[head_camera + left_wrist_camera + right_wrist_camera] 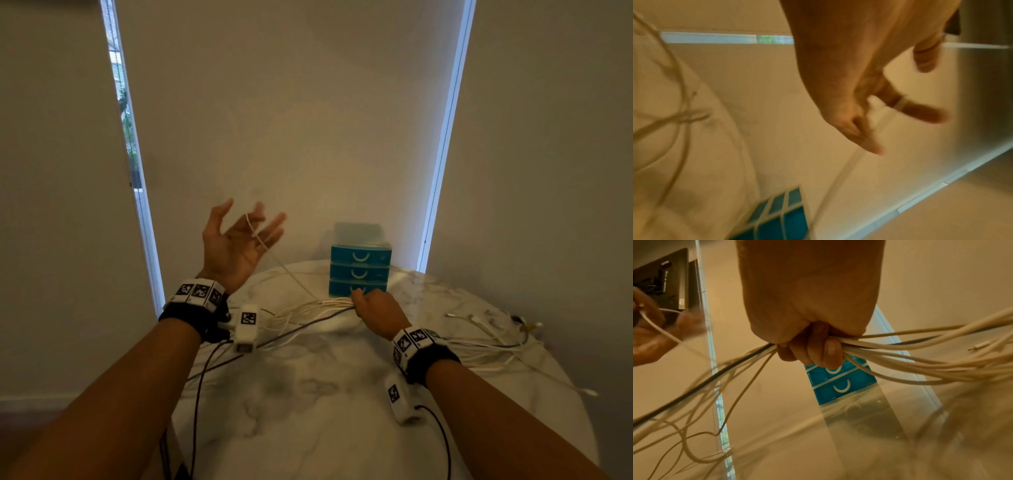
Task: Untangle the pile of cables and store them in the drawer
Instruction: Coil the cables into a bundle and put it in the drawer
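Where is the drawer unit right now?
In the head view the blue drawer unit stands at the table's far edge, right of centre, just behind the right hand gripping the cable bundle.

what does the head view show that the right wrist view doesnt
Only the head view shows both arms with their wristbands, the whole marble table, and loose cable ends lying to the right. Only the right wrist view shows the right hand's curled fingers close up, clamped round the cable bundle. Both show the blue drawers, all closed, and the raised left hand with one white cable across its spread fingers.
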`<state>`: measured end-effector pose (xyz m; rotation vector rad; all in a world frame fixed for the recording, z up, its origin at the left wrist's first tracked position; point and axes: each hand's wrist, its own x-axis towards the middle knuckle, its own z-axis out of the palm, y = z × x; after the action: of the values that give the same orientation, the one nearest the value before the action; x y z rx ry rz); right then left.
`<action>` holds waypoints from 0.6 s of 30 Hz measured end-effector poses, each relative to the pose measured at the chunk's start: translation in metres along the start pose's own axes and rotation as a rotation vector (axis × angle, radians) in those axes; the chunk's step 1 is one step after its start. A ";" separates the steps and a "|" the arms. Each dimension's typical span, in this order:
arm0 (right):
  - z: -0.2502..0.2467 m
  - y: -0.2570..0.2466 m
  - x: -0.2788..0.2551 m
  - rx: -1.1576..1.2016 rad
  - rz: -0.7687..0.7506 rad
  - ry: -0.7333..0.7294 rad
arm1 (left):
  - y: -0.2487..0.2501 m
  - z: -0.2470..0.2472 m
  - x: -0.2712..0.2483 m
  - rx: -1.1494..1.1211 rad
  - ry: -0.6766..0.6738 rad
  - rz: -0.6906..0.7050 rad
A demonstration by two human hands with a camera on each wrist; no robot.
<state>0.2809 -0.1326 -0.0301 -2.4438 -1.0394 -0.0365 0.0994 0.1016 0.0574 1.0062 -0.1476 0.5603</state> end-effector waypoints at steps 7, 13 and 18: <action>0.000 0.002 -0.002 -0.147 -0.002 -0.024 | 0.026 -0.089 0.002 1.469 0.518 -0.618; -0.005 0.002 0.002 -0.077 0.005 0.005 | 0.041 -0.120 -0.027 1.898 0.394 -0.771; -0.003 -0.003 0.005 -0.139 -0.024 0.005 | 0.044 -0.082 -0.016 1.991 0.253 -0.218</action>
<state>0.2833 -0.1289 -0.0255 -2.5537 -1.0977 -0.1272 0.0522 0.1819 0.0404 2.7802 0.9453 0.5183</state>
